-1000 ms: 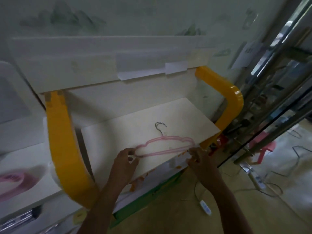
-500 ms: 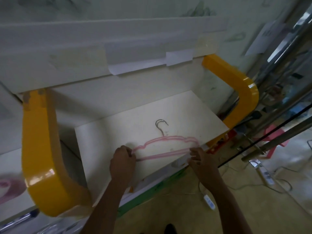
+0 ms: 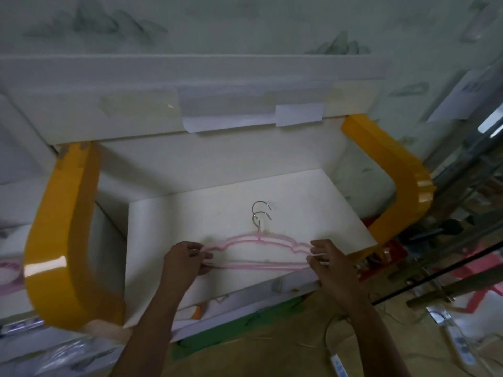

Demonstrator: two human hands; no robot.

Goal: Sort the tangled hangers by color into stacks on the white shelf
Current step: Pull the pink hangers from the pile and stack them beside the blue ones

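Two pink hangers (image 3: 258, 238) with metal hooks lie stacked flat on the white shelf (image 3: 313, 202), their hooks pointing toward the back wall. My left hand (image 3: 185, 258) pinches the left end of the pink hangers between curled fingers and thumb. My right hand (image 3: 330, 263) rests at the right end of the hangers, fingers fairly straight and touching the ends near the shelf's front edge.
Yellow curved supports stand at the shelf's left (image 3: 62, 235) and right (image 3: 394, 170). A white upper board (image 3: 163, 110) with taped paper overhangs the shelf. A metal rack (image 3: 462, 164) and a red stool (image 3: 468, 276) stand at the right. More pink items (image 3: 8, 270) lie at far left.
The camera has shifted so the shelf looks more centred and level. Both hands stay at the hanger ends; the right hand's fingers have spread along the right end.
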